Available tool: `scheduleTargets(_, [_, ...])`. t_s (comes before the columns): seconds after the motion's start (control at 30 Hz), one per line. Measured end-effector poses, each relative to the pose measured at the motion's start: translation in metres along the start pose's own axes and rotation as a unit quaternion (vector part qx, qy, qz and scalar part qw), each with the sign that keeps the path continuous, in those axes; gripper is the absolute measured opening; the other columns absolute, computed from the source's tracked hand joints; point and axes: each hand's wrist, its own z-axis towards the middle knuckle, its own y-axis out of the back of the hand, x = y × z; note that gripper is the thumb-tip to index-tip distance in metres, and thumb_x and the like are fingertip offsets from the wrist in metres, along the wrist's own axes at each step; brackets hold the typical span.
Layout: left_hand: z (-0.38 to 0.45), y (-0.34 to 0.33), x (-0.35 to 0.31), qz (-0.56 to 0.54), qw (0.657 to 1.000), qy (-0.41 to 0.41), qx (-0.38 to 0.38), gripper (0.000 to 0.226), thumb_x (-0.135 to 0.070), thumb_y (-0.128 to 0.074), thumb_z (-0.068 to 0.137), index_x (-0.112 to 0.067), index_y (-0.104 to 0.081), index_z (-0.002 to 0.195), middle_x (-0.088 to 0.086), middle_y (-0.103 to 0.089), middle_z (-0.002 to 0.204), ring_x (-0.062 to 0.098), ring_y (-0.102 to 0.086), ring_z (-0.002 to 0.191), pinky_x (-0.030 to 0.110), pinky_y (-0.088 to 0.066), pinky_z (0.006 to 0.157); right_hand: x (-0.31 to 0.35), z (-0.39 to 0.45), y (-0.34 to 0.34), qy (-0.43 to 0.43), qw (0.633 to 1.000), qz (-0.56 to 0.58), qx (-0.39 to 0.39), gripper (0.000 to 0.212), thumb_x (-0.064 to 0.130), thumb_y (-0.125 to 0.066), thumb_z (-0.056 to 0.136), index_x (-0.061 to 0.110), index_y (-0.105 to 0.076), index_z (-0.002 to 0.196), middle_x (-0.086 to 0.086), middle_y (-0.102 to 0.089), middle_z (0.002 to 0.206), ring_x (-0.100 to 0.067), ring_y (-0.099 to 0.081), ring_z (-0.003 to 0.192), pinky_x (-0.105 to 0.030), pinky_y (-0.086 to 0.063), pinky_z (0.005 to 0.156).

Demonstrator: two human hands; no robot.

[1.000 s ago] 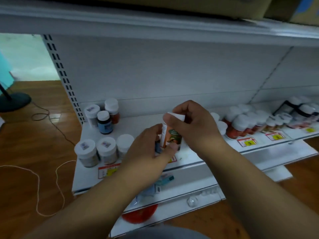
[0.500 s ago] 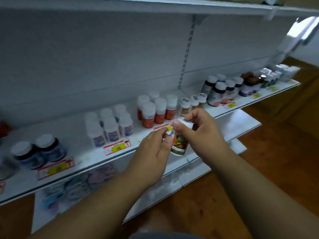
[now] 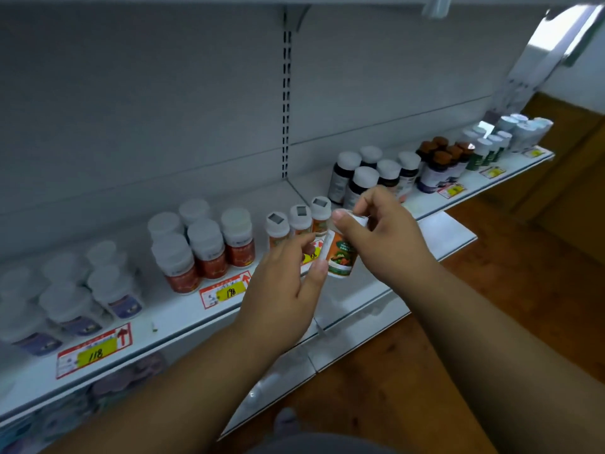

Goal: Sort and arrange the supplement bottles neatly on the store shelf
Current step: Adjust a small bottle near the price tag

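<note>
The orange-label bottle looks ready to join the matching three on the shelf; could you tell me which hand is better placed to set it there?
Probably the right hand: it grips the bottle by its cap. The left hand only touches its lower side and blocks the way to the matching row.

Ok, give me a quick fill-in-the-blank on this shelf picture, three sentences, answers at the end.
1. The right hand grips the orange-labelled bottle by its ____.
2. The yellow tag below the red-labelled bottles reads ____.
3. The brown-capped bottles stand to the ____ of the dark bottles.

Missing words: cap; 198; right
</note>
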Motion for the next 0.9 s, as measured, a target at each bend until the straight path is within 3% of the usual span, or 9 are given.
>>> scheduleTargets(0.13, [0.040,-0.011,0.007,0.053,0.996,0.038,-0.057,0.050,-0.053,-0.026,0.093,-0.021,-0.054,0.119,-0.007,-0.056,0.107,0.008,-0.048,0.097,0.028,-0.039,0.081,-0.006,0.050,0.011,-0.003,1.000,-0.022,-0.005,0.032,0.037,-0.070,0.083,0.014,-0.047,0.086,-0.005,-0.054,0.075,-0.015,-0.050,0.065,-0.040,-0.051,0.064])
scheduleTargets(0.23, [0.061,-0.013,0.014,0.115,0.992,0.033,-0.042,0.042,-0.050,-0.032,0.092,-0.021,-0.058,0.107,-0.005,-0.056,0.100,0.013,-0.049,0.092,0.032,-0.039,0.076,-0.010,0.089,0.005,0.001,1.000,0.002,-0.001,0.031,0.034,-0.074,0.079,0.013,-0.051,0.085,-0.004,-0.055,0.077,-0.025,-0.060,0.074,-0.047,-0.056,0.066])
scheduleTargets(0.33, [0.074,-0.021,0.022,0.240,0.971,0.004,-0.009,0.037,-0.048,-0.041,0.088,-0.021,-0.057,0.109,0.000,-0.058,0.113,0.020,-0.052,0.101,0.035,-0.042,0.085,-0.008,0.125,-0.021,0.056,0.998,-0.017,0.014,0.034,0.030,-0.078,0.076,0.009,-0.051,0.079,-0.003,-0.050,0.065,-0.015,-0.046,0.056,-0.031,-0.044,0.056])
scheduleTargets(0.43, [0.081,-0.032,0.031,0.323,0.946,0.011,0.009,0.049,-0.047,-0.044,0.084,-0.017,-0.056,0.121,0.005,-0.055,0.125,0.026,-0.051,0.113,0.038,-0.040,0.095,-0.003,0.157,-0.049,0.107,0.988,-0.050,0.101,0.036,0.034,-0.077,0.077,0.014,-0.048,0.079,0.001,-0.049,0.072,-0.007,-0.041,0.058,-0.023,-0.033,0.054])
scheduleTargets(0.63, [0.081,-0.055,0.039,0.394,0.917,0.059,-0.019,0.062,-0.045,-0.054,0.082,-0.010,-0.050,0.133,0.011,-0.052,0.131,0.030,-0.048,0.117,0.040,-0.034,0.101,-0.017,0.198,-0.111,0.220,0.920,-0.141,0.294,0.040,0.047,-0.073,0.077,0.022,-0.054,0.102,-0.002,-0.057,0.102,-0.018,-0.055,0.091,-0.026,-0.035,0.069])
scheduleTargets(0.77, [0.078,-0.061,0.043,0.433,0.900,0.056,-0.020,0.063,-0.045,-0.052,0.086,-0.008,-0.048,0.137,0.013,-0.052,0.134,0.031,-0.045,0.123,0.041,-0.025,0.109,-0.024,0.203,-0.134,0.253,0.872,-0.185,0.376,0.039,0.042,-0.078,0.073,0.017,-0.062,0.098,0.001,-0.061,0.090,-0.018,-0.058,0.087,-0.026,-0.035,0.065])
scheduleTargets(0.9, [0.074,-0.061,0.049,0.423,0.904,0.059,-0.015,0.061,-0.041,-0.053,0.087,-0.009,-0.047,0.138,0.013,-0.050,0.137,0.031,-0.043,0.125,0.042,-0.028,0.109,-0.021,0.206,-0.139,0.258,0.818,-0.224,0.462,0.043,0.046,-0.076,0.076,0.014,-0.066,0.103,0.002,-0.054,0.091,-0.014,-0.052,0.086,-0.024,-0.034,0.069])
